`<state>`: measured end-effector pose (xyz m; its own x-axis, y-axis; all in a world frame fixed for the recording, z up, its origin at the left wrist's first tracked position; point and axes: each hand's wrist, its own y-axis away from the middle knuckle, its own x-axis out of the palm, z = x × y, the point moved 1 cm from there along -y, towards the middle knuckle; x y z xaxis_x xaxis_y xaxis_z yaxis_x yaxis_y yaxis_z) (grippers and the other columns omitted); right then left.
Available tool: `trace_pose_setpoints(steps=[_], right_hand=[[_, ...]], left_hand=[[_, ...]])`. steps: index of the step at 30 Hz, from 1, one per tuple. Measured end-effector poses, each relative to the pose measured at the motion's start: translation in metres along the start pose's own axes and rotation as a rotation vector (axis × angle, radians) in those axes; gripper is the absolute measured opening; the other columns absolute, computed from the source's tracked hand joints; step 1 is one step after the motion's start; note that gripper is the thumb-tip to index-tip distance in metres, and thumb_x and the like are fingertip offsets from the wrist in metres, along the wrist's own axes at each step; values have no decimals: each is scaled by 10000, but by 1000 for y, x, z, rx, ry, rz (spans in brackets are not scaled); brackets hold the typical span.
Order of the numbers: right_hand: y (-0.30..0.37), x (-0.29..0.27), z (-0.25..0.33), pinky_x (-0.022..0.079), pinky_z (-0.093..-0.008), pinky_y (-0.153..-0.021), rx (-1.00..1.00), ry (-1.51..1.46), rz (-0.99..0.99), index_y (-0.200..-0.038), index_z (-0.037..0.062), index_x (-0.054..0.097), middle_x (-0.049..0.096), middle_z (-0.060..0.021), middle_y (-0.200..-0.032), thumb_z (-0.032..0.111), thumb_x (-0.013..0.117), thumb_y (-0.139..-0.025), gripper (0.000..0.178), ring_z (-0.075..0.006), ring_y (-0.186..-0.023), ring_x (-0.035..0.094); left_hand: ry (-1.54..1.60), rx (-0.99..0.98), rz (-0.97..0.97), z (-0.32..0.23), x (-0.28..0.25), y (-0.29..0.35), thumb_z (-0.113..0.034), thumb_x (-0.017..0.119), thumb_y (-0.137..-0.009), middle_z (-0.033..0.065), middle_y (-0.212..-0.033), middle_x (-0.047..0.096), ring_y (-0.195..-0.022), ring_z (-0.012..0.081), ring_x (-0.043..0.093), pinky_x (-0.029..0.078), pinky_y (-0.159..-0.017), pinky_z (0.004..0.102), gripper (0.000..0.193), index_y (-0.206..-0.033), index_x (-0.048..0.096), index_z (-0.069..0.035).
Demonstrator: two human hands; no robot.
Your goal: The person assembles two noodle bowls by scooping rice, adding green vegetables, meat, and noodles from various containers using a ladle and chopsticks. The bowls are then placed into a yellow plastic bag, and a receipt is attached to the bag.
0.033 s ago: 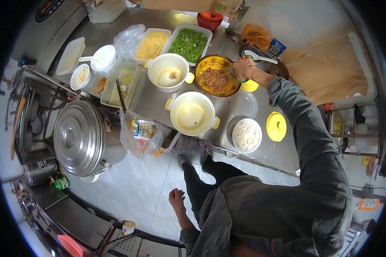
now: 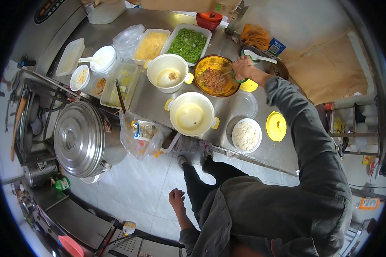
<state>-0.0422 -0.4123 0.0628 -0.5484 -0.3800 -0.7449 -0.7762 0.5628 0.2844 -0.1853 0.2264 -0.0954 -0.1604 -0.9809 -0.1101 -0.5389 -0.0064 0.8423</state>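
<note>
My right hand [image 2: 243,68] is closed at the right rim of a brown and yellow bowl [image 2: 232,87]. A thin pale implement seems to run from my fingers into the bowl, but its kind is unclear. Inside lies a reddish-brown minced mixture [image 2: 213,80]. My left hand [image 2: 176,198] hangs low above the floor, fingers curled, with nothing visible in it. Left of the bowl stand two cream pots with yellow handles: the farther pot [image 2: 156,64] holds a small brown lump, and the nearer pot [image 2: 174,109] has a little pale residue at its bottom.
Behind are tubs of chopped green onion [image 2: 208,36] and yellow shreds [image 2: 151,44]. A white tub [image 2: 247,135] and a yellow lid [image 2: 276,127] sit at the front right. Chopsticks [image 2: 120,96] rest across a tray. A large lidded steel pot [image 2: 79,139] stands at the left.
My right hand and forearm have shifted slightly left at the bowl's rim. My left hand and the containers look the same.
</note>
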Motion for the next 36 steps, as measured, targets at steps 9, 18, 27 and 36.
trace_pose_setpoints(steps=[9,18,27,36], right_hand=[[9,-4,28,569,-391,-842,-323,-117,-28,-1049,159,767,739,-68,-1109,175,616,-901,212,-271,-1048,706],[1,-12,23,435,-383,-961,-75,-175,101,-1098,73,749,692,-123,-1196,255,702,-783,368,-314,-1197,599],[9,-28,36,542,-370,-839,-262,-60,34,-1107,164,750,726,-52,-1164,192,589,-923,246,-248,-1092,689],[99,-17,-3,572,-436,-769,37,-543,41,-1001,43,754,738,-174,-1055,148,698,-764,265,-309,-987,726]], left_hand=[[-1,6,-7,-3,-7,-2,-270,591,-981,80,-962,683,-831,186,682,508,-643,299,288,-1161,586,-45],[-19,42,12,-6,0,-6,-267,592,-973,82,-951,683,-809,183,684,505,-613,290,277,-1149,594,-53],[13,66,5,0,-11,0,-260,605,-973,81,-913,682,-780,183,684,497,-574,274,275,-1134,606,-35],[-99,209,142,-66,20,-19,-256,586,-984,59,-918,667,-811,154,661,501,-640,277,246,-1107,593,-44]])
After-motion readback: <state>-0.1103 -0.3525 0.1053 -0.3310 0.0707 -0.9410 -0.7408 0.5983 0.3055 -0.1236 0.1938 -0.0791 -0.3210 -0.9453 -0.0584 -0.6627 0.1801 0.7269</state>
